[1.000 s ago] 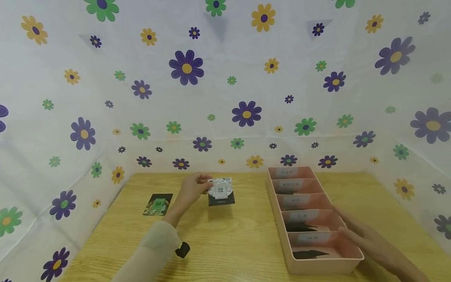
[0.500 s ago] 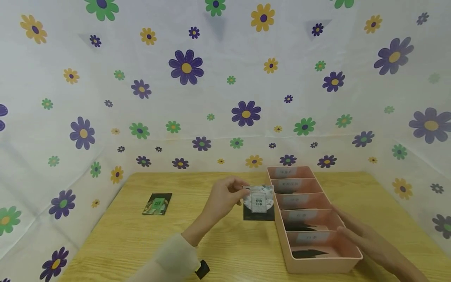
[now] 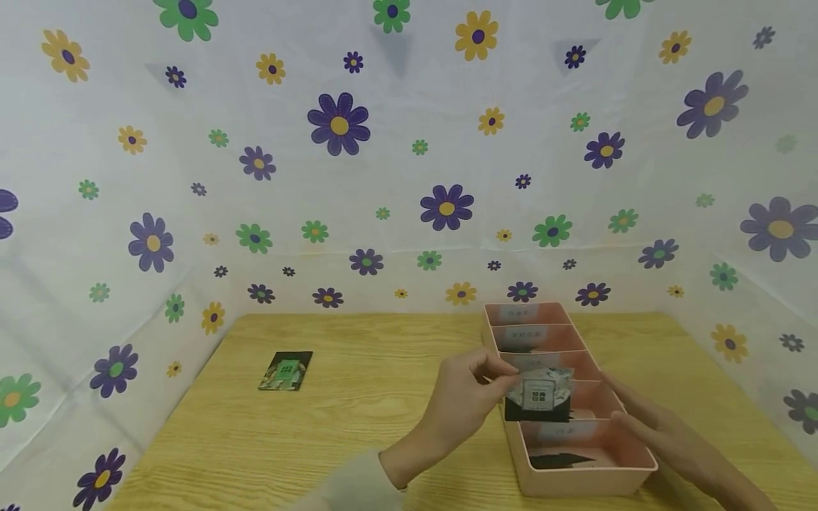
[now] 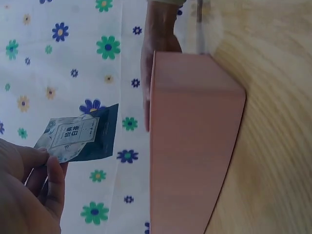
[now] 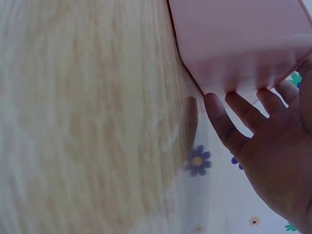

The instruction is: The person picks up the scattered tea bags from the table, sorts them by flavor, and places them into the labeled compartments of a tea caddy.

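My left hand (image 3: 463,397) pinches a dark green and white tea bag sachet (image 3: 539,396) by its upper left corner, between thumb and fingers. In the head view the sachet is over the left side of a pink divided box (image 3: 588,481), covering part of its middle compartments. The left wrist view shows the sachet (image 4: 78,134) apart from the box's outer wall (image 4: 190,136). My right hand (image 3: 671,440) rests along the box's right side, thumb at the rim. Seen from the right wrist, its fairly straight, spread fingers (image 5: 248,112) touch the outer wall.
Another tea bag sachet (image 3: 285,370), dark with a green label, lies flat at the left of the wooden table (image 3: 358,419). Labels mark the box's compartments; a dark packet (image 3: 561,460) lies in the nearest one. A flower-print cloth (image 3: 396,163) surrounds the table's back and sides.
My left hand has carried the tea bag sachet rightward and nearer, from above the table to over the box. My right hand has stayed at the box's side.
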Tool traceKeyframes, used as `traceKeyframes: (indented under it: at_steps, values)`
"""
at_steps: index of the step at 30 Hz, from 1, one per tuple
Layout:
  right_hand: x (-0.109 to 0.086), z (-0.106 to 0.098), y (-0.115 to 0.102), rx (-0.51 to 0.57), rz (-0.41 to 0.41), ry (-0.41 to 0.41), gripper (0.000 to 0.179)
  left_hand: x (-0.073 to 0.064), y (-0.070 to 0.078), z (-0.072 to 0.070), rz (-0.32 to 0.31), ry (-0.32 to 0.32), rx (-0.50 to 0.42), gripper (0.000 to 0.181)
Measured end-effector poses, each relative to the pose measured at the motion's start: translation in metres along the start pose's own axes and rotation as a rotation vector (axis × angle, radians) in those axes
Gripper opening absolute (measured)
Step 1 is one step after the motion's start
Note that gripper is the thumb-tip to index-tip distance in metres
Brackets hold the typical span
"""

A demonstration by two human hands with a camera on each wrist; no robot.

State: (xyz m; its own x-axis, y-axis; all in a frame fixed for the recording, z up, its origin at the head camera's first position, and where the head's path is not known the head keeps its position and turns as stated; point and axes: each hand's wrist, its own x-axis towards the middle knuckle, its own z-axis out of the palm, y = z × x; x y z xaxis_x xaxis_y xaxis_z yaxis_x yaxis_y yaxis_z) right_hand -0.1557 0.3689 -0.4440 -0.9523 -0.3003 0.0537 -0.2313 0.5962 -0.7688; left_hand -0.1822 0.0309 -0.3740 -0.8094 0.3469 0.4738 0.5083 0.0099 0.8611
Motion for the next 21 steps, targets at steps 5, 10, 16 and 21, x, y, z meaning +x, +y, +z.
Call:
traceKeyframes:
  at_steps: [5,10,16,21]
  values:
    - [-0.001,-0.001,0.000,-0.079,0.027,0.012,0.057,-0.011,0.003,0.022,0.160,-0.065,0.104,0.005]
    - [-0.002,0.004,0.005,-0.090,-0.010,0.019,0.058,-0.026,-0.002,0.036,0.297,-0.135,0.243,0.012]
    - [0.000,0.002,0.006,-0.022,-0.002,-0.011,0.057,-0.035,-0.013,0.044,0.369,-0.183,0.420,0.011]
    - [0.000,0.002,0.005,-0.011,-0.037,0.007,0.058,-0.041,-0.017,0.043,0.416,-0.234,0.625,0.011]
